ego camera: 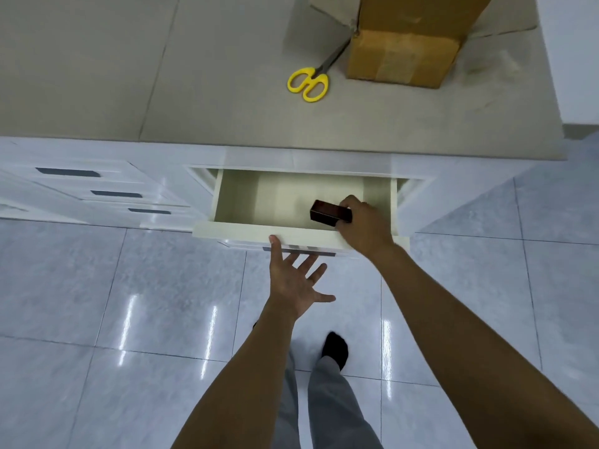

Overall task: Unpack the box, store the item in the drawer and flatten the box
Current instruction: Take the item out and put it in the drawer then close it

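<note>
small dark box (330, 213) held over the open drawer (272, 233), pinched between thumb and fingers of the right hand (364, 226), right side of the drawer. left hand (296, 280) spread wide open, gripping nothing, thumb tip touching the drawer's front edge. cardboard box (402, 56) up on the countertop (162, 92), yellow-handled scissors (309, 82) just beside it.

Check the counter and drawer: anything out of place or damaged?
Nothing looks damaged or spilled. The cardboard box stands on the counter, not yet flattened, with the scissors beside it. The right hand holds the dark item over the open drawer.
</note>
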A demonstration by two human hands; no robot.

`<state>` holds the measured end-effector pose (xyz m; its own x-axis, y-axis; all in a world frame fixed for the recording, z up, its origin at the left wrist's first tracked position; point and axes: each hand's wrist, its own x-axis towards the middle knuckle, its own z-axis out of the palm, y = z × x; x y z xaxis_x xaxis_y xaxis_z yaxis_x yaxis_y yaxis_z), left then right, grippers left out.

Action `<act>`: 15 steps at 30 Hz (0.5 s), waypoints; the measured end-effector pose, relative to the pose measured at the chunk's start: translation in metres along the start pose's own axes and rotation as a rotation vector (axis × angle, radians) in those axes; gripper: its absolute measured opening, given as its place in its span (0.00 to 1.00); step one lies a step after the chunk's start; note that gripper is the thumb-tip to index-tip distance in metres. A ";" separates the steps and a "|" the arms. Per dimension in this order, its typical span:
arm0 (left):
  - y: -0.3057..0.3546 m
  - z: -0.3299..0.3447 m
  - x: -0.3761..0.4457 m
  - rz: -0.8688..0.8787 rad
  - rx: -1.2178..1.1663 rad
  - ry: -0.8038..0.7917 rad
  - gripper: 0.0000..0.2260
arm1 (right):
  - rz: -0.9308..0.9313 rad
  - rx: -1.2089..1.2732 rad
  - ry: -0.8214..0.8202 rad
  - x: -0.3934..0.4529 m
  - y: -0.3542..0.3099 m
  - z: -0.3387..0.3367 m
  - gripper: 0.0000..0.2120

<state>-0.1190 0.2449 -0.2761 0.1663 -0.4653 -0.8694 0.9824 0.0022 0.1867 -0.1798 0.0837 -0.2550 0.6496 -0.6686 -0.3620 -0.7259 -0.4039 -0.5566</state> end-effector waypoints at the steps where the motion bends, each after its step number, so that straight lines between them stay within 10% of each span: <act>1: 0.000 -0.001 0.001 0.000 -0.001 0.000 0.41 | 0.048 -0.003 -0.108 0.008 0.001 -0.003 0.14; 5: 0.000 -0.001 -0.001 -0.001 -0.008 0.007 0.42 | 0.084 -0.184 -0.359 0.018 0.004 -0.001 0.18; 15: 0.003 0.007 -0.021 -0.031 -0.146 -0.079 0.37 | 0.061 -0.258 -0.333 0.003 0.001 -0.008 0.23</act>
<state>-0.1205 0.2484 -0.2546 0.1337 -0.5354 -0.8339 0.9899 0.1127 0.0864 -0.1801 0.0764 -0.2509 0.6107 -0.4752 -0.6335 -0.7705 -0.5411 -0.3369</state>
